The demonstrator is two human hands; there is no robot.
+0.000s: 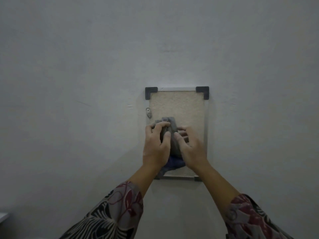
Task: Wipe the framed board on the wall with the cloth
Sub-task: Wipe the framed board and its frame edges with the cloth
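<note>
The framed board (pixel 177 107) hangs upright on the wall (pixel 86 66), a pale textured panel inside a thin light frame with dark corner pieces at its two upper corners. The cloth (pixel 170 130), grey and bunched, with a darker blue part trailing below, sits over the lower middle of the panel, nearer the board's left edge. Both hands are clamped on it: the left hand (pixel 158 145) has its fingers curled over the top of the bundle, and the right hand (pixel 191 147) pinches it from the right side. In my judgement the cloth is being gathered or adjusted rather than swept, so the wipe is at an early or middle stage; the upper half of the panel shows no visible difference from the rest, and no progress can be confirmed. Whether the cloth is pressed against the panel or held just in front cannot be determined. The board's lower left corner is covered by the left wrist and the trailing cloth. A small metal fixing (pixel 148 113) beside the left edge is too indistinct to identify. Lighting is dim throughout.
</note>
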